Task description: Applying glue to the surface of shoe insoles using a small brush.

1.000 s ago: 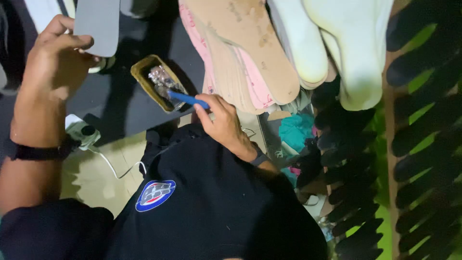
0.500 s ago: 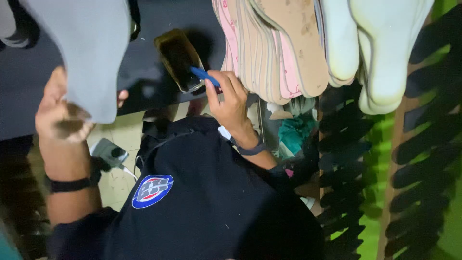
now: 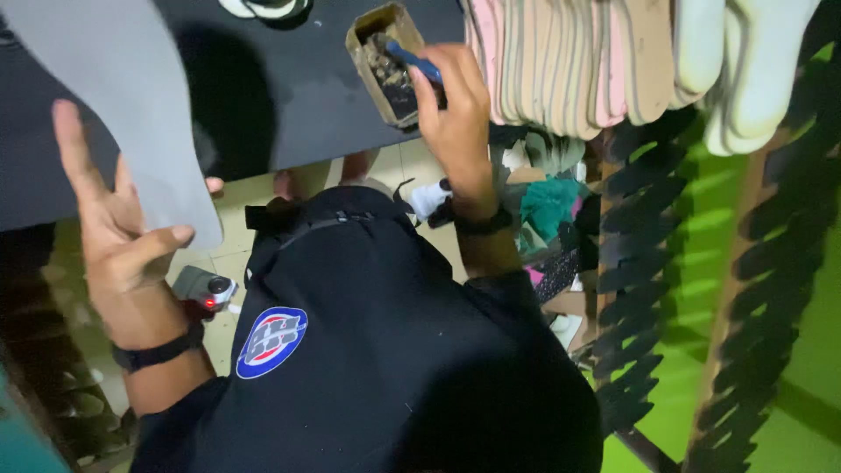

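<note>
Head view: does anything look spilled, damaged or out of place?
Nothing looks spilled or damaged. The left hand holds a grey insole sheet, and the right hand dips a blue-handled brush into a dirty, crusted tin that sits askew on the dark table.

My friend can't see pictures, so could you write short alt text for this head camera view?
Seen from above, a person's right hand dips a blue-handled brush into a small rectangular tin on a dark table, while the left hand holds up a grey insole-shaped sheet. Stacked insoles lie to the right.
</note>
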